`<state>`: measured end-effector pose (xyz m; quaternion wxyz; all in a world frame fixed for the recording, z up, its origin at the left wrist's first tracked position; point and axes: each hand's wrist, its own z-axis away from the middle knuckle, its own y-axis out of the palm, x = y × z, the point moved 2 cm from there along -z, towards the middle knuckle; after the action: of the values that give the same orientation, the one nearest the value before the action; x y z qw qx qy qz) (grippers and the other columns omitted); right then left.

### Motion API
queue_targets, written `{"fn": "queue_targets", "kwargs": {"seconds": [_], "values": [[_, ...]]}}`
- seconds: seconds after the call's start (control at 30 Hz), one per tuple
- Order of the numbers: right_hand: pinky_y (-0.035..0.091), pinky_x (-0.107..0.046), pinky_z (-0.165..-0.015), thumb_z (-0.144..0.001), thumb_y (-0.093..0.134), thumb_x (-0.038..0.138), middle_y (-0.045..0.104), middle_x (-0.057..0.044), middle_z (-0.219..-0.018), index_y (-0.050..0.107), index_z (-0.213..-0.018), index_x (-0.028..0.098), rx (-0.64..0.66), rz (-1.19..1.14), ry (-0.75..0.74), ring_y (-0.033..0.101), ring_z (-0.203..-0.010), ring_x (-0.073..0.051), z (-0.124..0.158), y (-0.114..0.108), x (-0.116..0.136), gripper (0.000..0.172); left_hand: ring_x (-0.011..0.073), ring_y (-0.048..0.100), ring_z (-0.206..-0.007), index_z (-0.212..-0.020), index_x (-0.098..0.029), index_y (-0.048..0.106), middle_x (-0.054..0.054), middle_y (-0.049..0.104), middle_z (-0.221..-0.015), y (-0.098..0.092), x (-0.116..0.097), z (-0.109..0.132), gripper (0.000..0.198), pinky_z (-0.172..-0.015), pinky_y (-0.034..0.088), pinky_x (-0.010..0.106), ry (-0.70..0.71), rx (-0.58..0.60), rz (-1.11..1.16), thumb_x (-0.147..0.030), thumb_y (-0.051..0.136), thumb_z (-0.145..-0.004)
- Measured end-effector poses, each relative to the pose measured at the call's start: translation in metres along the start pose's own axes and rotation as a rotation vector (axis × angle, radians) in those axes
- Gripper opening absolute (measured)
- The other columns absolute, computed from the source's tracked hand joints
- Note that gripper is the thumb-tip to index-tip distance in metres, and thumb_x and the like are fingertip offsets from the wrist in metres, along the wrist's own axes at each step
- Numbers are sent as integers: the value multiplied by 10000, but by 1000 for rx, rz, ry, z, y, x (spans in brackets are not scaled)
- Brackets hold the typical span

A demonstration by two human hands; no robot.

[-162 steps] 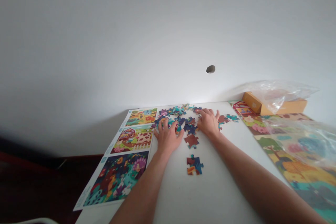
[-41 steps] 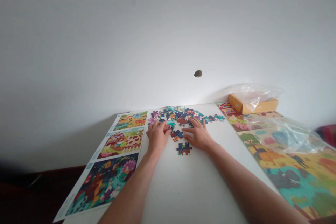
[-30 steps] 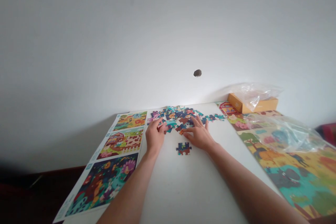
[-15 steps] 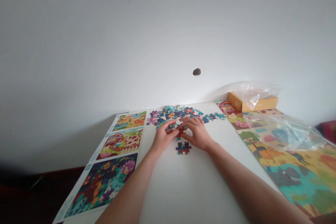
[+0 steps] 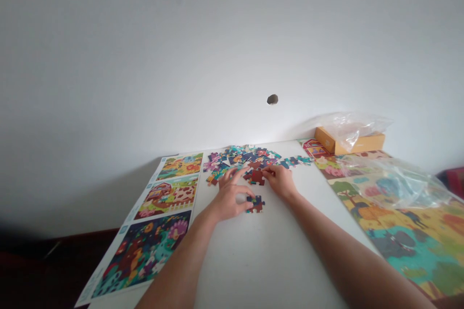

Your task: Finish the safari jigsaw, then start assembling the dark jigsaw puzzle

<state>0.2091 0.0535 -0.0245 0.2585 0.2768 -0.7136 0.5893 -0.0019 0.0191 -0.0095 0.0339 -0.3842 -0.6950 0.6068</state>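
The fingers of the left hand [image 5: 229, 197] pinch the blue piece [image 5: 258, 203] on the desk [image 5: 261, 260] by its left edge, those of the right hand [image 5: 282, 182] the brown piece [image 5: 257, 177] just beyond, both seemingly light, stiff and best held edgewise.

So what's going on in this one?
A person works at a white table. The left hand grips a blue-and-brown puzzle piece by its left edge; the right hand pinches the right edge of a red-brown piece just beyond it. More pieces lie piled toward the wall, with a picture sheet to the left.
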Motion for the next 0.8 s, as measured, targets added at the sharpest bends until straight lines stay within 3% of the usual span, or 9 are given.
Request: {"fn": "queue_targets", "kwargs": {"seconds": [0.1, 0.3, 0.43, 0.53, 0.7, 0.8], "values": [[429, -330, -898, -878, 592, 284, 768, 17, -859, 772, -899, 280, -23, -9, 6, 672, -855, -197, 0, -1, -1, 182, 405, 190, -1490, -860, -334, 820, -54, 321, -1626, 4, 2, -1, 136, -1186, 227, 607, -26, 5, -21, -302, 801, -729], [451, -267, -737, -838, 577, 266, 749, -2, -799, 762, -867, 224, -47, -122, -32, 649, -761, -179, 4, -7, 2, 192, 397, 253, -1450, -878, -342, 812, -38, 416, -1569, 8, 12, -3, 153, -1156, 278, 625, -107, -61, -52, -255, 768, -760], [439, -248, -695, -783, 594, 226, 727, -8, -738, 745, -751, 185, 169, -191, -261, 622, -700, -155, 12, -11, 12, 159, 394, 286, -1424, -875, -305, 811, -5, 457, -1538, 8, 14, -4, 144, -1144, 308, 621, -109, -87, -60, -227, 733, -783], [416, -242, -662, -709, 650, 195, 678, -1, -644, 722, -657, 176, 350, -89, -446, 587, -642, -137, 19, -8, 16, 91, 374, 305, -1411, -876, -320, 807, -22, 473, -1523, 9, 15, -3, 180, -1151, 300, 614, -82, -103, -59, -197, 697, -803], [363, -223, -568, -680, 697, 205, 592, 29, -568, 727, -709, 180, 404, -13, -444, 517, -555, -108, 21, -5, 16, 49, 378, 287, -1412, -862, -315, 796, -23, 489, -1507, 10, 17, -3, 171, -1143, 295, 624, -73, -107, -51, -195, 694, -797], [352, -216, -563, -676, 705, 194, 561, 48, -558, 747, -828, 189, 410, -25, -442, 502, -543, -102, 21, -7, 16, 158, 375, 293, -1402, -866, -306, 792, -13, 496, -1501, 9, 15, -4, 188, -1136, 305, 626, -75, -101, -57, -179, 668, -802]]}}
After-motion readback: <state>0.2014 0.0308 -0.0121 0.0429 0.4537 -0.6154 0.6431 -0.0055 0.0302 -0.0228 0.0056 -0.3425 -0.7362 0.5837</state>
